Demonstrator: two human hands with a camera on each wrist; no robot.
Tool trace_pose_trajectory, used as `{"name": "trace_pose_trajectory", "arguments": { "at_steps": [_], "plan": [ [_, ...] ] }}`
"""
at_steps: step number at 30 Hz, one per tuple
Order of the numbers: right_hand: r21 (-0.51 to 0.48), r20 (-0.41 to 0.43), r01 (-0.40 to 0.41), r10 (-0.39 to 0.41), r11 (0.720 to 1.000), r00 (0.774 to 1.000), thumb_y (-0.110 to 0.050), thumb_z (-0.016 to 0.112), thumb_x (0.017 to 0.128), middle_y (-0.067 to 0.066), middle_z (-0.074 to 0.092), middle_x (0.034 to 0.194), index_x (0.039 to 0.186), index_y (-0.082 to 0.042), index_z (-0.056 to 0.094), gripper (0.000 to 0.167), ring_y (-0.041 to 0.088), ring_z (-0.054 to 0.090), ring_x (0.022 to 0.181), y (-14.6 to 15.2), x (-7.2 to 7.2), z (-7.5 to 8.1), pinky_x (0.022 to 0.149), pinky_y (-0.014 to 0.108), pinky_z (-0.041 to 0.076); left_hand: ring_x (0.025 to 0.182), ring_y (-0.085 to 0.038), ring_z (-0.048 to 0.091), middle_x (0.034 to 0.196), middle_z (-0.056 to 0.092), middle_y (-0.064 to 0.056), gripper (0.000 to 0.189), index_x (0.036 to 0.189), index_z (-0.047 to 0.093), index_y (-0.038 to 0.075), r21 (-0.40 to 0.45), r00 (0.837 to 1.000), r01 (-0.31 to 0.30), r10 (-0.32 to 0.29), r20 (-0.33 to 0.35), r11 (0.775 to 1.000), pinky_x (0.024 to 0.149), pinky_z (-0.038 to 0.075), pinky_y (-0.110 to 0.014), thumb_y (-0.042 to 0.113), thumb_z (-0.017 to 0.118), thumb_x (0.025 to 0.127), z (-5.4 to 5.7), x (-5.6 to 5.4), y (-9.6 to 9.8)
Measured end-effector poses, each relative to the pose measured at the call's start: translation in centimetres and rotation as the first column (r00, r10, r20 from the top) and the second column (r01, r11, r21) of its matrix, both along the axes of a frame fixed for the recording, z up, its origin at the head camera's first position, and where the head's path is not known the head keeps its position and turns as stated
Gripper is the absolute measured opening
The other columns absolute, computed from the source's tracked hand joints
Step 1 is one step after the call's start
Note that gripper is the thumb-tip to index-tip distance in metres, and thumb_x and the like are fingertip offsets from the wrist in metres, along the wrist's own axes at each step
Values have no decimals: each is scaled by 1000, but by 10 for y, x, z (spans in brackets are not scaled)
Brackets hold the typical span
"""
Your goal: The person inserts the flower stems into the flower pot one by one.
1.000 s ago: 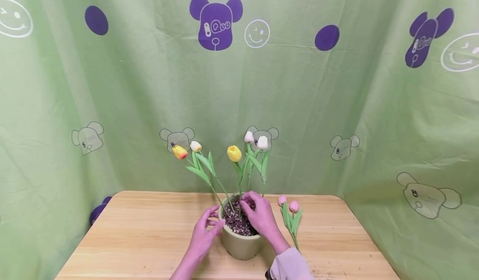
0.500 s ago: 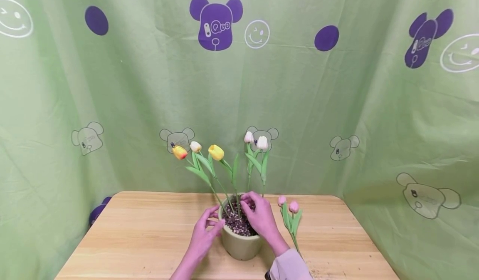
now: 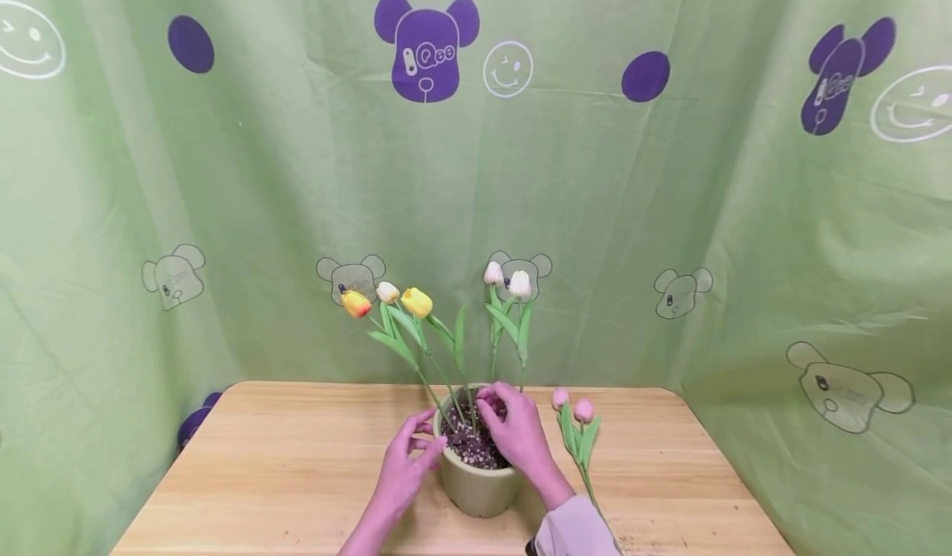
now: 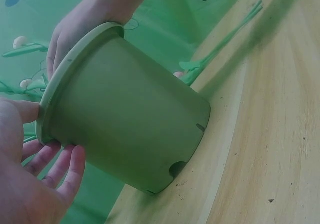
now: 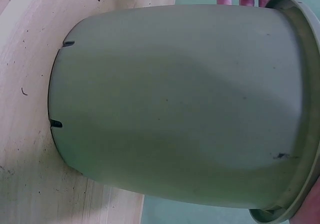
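Observation:
A round green flower pot [image 3: 479,490] filled with dark, speckled soil stands on the table. My left hand [image 3: 405,461] holds its left side, thumb at the rim and fingers around the wall; the left wrist view shows the same fingers [image 4: 75,171] against the pot. Over the soil, my right hand [image 3: 516,428] is loosely bent, fingertips just right of the stem of a yellow tulip [image 3: 417,302]. That tulip leans left towards a red-and-yellow tulip [image 3: 355,303] and a cream tulip [image 3: 387,292]. Two pale tulips [image 3: 520,284] rise behind the right hand, their lower stems hidden.
Two pink tulips [image 3: 583,411] lie on the wooden table [image 3: 297,473], right of the pot. Crumbs of soil [image 3: 632,539] are scattered by the right sleeve [image 3: 576,527]. A green printed curtain [image 3: 580,176] encloses the table at the back and sides.
The yellow tulip has tilted from nearly upright to leaning left, its bloom now close to the cream one. Both hands have stayed almost where they were.

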State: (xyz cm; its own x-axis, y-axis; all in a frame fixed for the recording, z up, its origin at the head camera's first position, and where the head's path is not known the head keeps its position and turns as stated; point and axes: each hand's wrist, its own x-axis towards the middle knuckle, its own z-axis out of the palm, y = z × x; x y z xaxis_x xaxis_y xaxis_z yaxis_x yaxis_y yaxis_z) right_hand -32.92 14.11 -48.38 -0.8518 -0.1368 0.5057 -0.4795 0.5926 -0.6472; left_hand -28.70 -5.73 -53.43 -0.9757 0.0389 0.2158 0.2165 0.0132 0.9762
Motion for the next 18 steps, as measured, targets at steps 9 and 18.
{"name": "trace_pose_trajectory", "arguments": {
  "at_steps": [9,18],
  "plan": [
    [3,-20,9,-9,1000,1000,-11,71,96,-2,71,90,103,-8,74,9,12,65,84,0,1,1,78,25,60,98,-19,62,130,56,-22,58,148,50,5,6,1000,-2,2,-2,1000,83,65,-46,17,72,96,1,0,0],
    [-23,-13,5,-5,1000,1000,-11,72,96,-2,73,93,105,-9,74,9,13,67,87,1,2,1,81,28,61,97,-20,62,129,57,-23,58,148,50,4,6,1000,-3,3,-1,1000,83,66,-45,17,72,96,0,-1,0]
  ]
}}
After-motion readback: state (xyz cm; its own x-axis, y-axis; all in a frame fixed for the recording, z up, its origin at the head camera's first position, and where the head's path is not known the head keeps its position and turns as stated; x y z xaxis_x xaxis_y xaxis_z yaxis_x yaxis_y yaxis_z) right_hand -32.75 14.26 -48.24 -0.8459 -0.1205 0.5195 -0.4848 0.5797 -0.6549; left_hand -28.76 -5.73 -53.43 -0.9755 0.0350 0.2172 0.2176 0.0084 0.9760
